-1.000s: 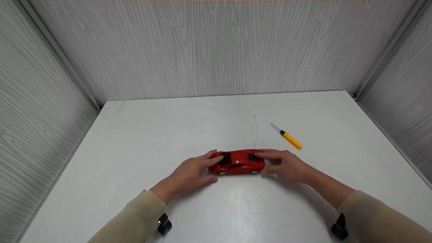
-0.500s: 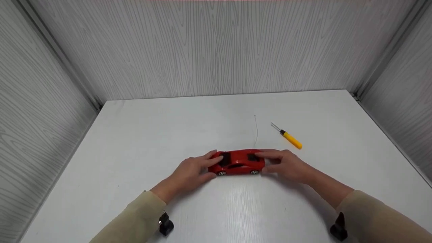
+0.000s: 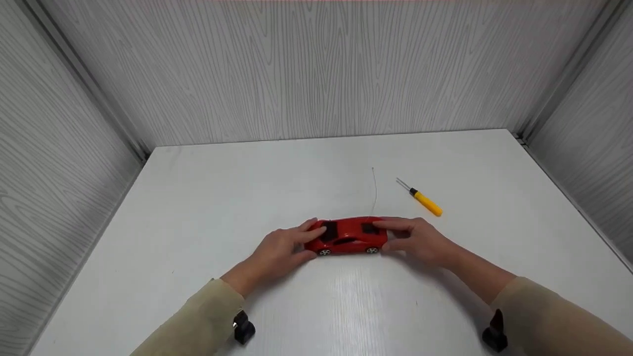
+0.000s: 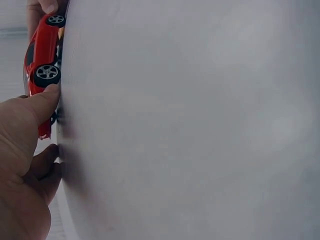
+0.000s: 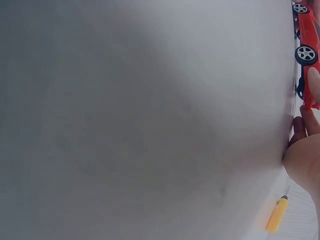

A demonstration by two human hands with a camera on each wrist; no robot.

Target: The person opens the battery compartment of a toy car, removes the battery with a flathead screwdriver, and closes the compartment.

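We see a red toy car (image 3: 347,236) standing on its wheels near the middle of the white worktop (image 3: 222,198), a thin wire aerial rising from its far side. Our left hand (image 3: 279,251) grasps one end of the car with curled fingers, and our right hand (image 3: 420,241) grasps the other end likewise. A yellow-handled screwdriver (image 3: 421,199) lies near the right hand, toward the far right corner.

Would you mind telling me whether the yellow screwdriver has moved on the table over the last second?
No. The yellow screwdriver lies in the same spot right of the antenna wire and behind the right hand; the tiny shift matches the whole view's.
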